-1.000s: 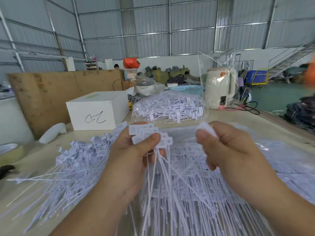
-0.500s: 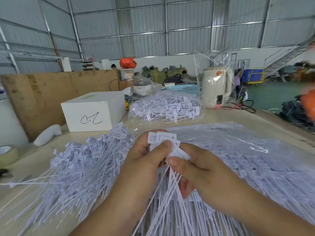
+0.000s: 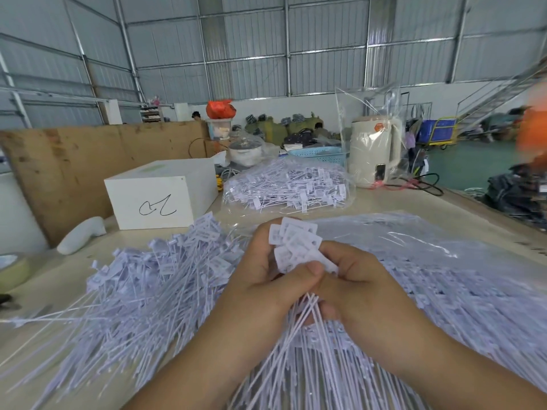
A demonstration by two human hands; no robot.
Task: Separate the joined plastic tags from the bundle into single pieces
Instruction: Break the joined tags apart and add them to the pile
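I hold a bundle of joined tags [image 3: 297, 247] over the middle of the table [image 3: 384, 202]: white flat rectangular heads fanned at the top, thin white stems running down between my palms toward me. My left hand [image 3: 263, 288] grips the bundle, thumb lying across the stems just under the heads. My right hand [image 3: 358, 288] curls round it from the other side, fingers pinching the lowest head at the right edge.

To my left lies a loose pile of tags [image 3: 139, 291], heads pointing away from me. To my right and under my wrists, more tags lie in a clear plastic bag [image 3: 444, 261]. Beyond, another filled bag of tags [image 3: 287, 187] sits by a white box [image 3: 162, 196] with a scribble on its front, and a cream kettle [image 3: 374, 155] wrapped in plastic stands further right. A tape roll [image 3: 13, 269] sits at the far left edge.

A second ago my hands were apart, the right one holding a single head out to the side; now they are pressed together on the bundle
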